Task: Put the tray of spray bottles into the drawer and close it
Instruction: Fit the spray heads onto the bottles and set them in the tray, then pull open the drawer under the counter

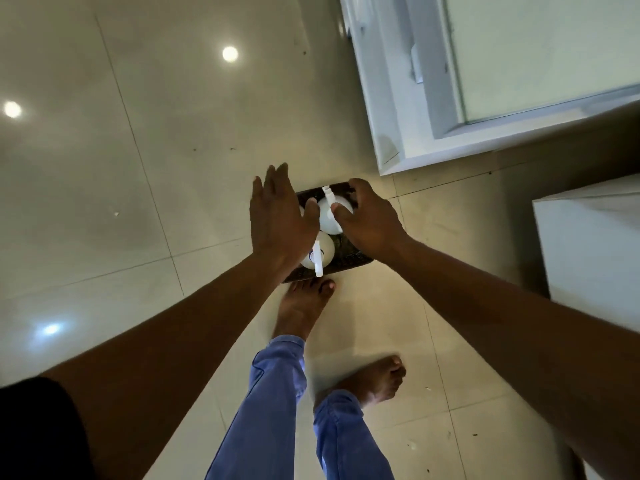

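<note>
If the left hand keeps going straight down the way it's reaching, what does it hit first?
Most likely the left edge of the tray beneath the left hand, or a spray bottle beside it; depth is unclear from overhead.

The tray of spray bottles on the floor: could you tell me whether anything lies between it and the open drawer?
Nothing visible does. The dark tray sits on bare floor tiles, and the open white drawer lies just beyond it with only tile between. Both hands, left and right, are already over the tray.

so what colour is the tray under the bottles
Dark brown tray, seen in the head view.
</note>
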